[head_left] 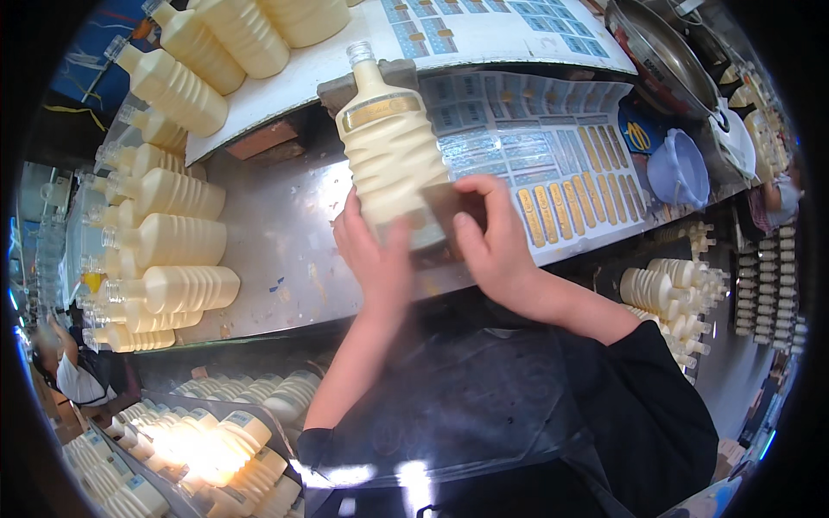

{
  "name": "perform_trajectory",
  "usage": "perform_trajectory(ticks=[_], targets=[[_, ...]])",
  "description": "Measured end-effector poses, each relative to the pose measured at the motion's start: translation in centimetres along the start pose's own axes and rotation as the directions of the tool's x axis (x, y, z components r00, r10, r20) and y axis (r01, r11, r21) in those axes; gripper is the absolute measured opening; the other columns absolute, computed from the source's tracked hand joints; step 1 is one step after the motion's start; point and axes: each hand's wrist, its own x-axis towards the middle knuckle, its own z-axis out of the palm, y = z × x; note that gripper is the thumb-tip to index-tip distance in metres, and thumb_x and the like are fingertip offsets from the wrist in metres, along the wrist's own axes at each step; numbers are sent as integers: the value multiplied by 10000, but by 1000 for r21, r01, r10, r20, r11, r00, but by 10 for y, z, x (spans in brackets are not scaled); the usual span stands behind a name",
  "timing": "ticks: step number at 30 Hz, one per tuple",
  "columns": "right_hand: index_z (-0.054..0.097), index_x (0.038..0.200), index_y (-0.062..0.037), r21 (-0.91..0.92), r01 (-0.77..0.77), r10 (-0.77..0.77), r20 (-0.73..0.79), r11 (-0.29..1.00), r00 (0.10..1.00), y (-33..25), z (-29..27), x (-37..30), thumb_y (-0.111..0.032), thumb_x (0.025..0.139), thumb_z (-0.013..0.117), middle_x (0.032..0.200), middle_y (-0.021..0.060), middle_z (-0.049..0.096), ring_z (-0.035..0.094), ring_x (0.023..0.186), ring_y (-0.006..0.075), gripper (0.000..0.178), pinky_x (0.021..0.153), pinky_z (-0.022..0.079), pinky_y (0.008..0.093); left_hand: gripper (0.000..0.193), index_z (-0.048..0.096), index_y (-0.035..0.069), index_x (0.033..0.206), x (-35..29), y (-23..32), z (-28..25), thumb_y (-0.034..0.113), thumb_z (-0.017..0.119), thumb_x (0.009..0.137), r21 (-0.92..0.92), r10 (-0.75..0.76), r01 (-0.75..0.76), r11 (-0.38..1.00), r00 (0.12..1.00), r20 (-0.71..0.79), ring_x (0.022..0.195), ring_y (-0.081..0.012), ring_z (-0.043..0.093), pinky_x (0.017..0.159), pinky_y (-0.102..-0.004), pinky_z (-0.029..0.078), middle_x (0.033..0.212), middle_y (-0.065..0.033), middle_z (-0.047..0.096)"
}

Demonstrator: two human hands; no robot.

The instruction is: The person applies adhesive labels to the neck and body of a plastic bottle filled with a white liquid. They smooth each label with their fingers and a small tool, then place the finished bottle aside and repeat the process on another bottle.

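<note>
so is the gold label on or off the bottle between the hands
On: the gold label shows as a band across the shoulder of the cream bottle, above its wavy ridges.

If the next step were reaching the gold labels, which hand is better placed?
Probably the right hand: it is nearer the gold labels, though it holds a brownish piece; the left hand lies farther left, at the bottle.

Cream btl (393,142), L hand (377,255) low on it (blurred).
R hand (496,246) w/ dark pad (442,205) vs. btl; label sheet (540,164) nearby.
</note>
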Motion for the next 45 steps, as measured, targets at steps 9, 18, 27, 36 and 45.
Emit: perform_trajectory(ticks=[9,18,27,36,45], targets=[[481,1346,-4,257,-77,104,-94,963,990,19,-9,1,-43,976,584,1280,99,525,507,1213,183,386,1084,395,332,700,381,-36,1536,-1,-16,-3,361,559,988,-595,-135,171,785,985,106,1345,-313,429,1185,-427,298,1406,-186,444],[636,1198,-40,-35,252,-254,-45,967,966,20,-17,3,-11,853,694,1101,159,699,697,992,351,351,872,559,399,952,408,-26,1519,-3,-20,-17,258,841,720,-1,280,-281,960,957,75,1265,-382,480,1101,-472,389,1351,-203,508],[726,1025,-44,-142,632,-630,69,762,774,-11,-27,19,68,754,730,1008,119,755,748,899,301,293,754,600,381,934,522,4,1464,0,-5,-14,194,900,631,138,437,-427,894,898,-53,1136,-359,574,999,-451,454,1254,-177,602],[734,1021,-27,-180,703,-681,178,687,711,-32,-22,16,-35,763,755,1045,132,740,738,919,282,259,755,593,359,813,603,0,1397,0,1,-12,135,874,642,163,460,-440,883,880,-114,1080,-345,614,959,-437,478,1173,-161,646],[697,1008,-24,-199,725,-694,210,659,688,-49,-18,13,-80,820,690,998,103,702,712,888,274,197,694,560,364,751,637,-2,1364,2,-1,-8,123,851,655,151,471,-451,880,869,-150,1036,-335,625,927,-423,483,1144,-156,649]])
